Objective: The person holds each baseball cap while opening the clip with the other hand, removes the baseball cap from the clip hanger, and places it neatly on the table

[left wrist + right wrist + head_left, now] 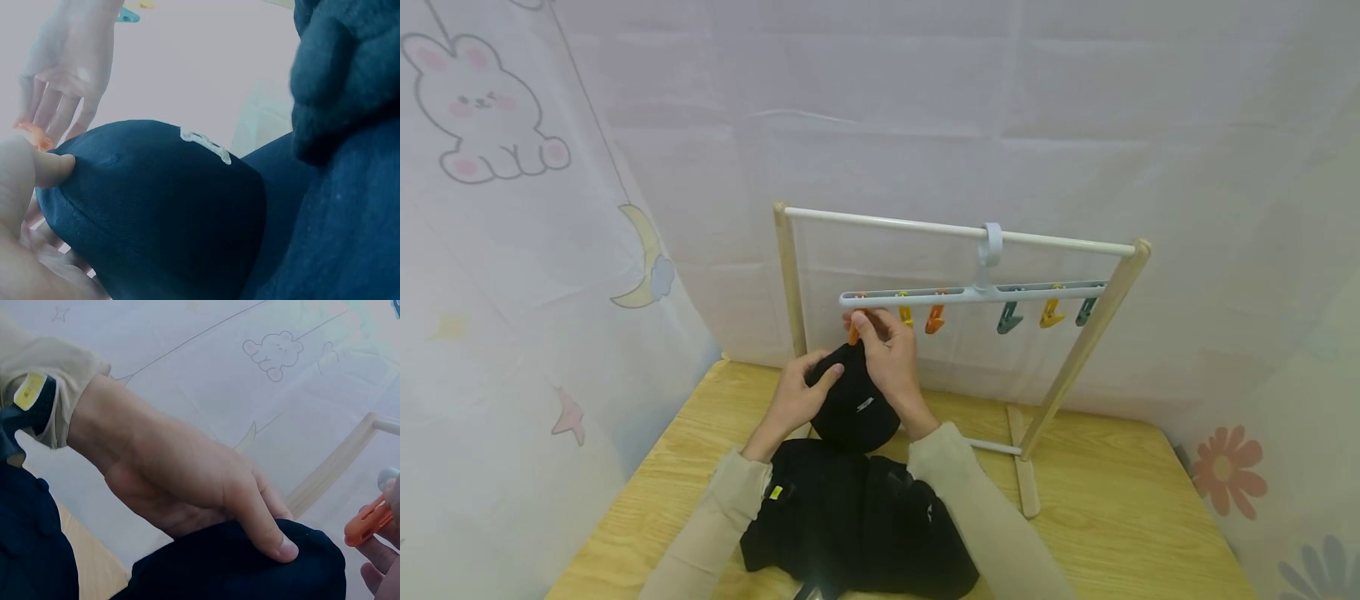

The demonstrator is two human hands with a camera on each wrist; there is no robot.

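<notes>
A black cap [853,404] with a small white logo is lifted up under the clip hanger [977,293] that hangs from the wooden rack's white rail [925,225]. My left hand [801,392] grips the cap's top edge, thumb [262,531] pressed on the cloth. The right hand [883,346] pinches the leftmost orange clip [854,331] just above the cap. In the right wrist view the orange clip [369,522] sits at the far right between fingers. The left wrist view shows the cap [156,206] from below with the logo [205,144].
A pile of black clothes [857,525] lies on the wooden table [1112,517] near me. Further clips hang along the hanger: yellow [906,315], orange [934,319], teal [1008,318], yellow [1050,314], teal [1085,312]. Printed white curtains [512,250] surround the table.
</notes>
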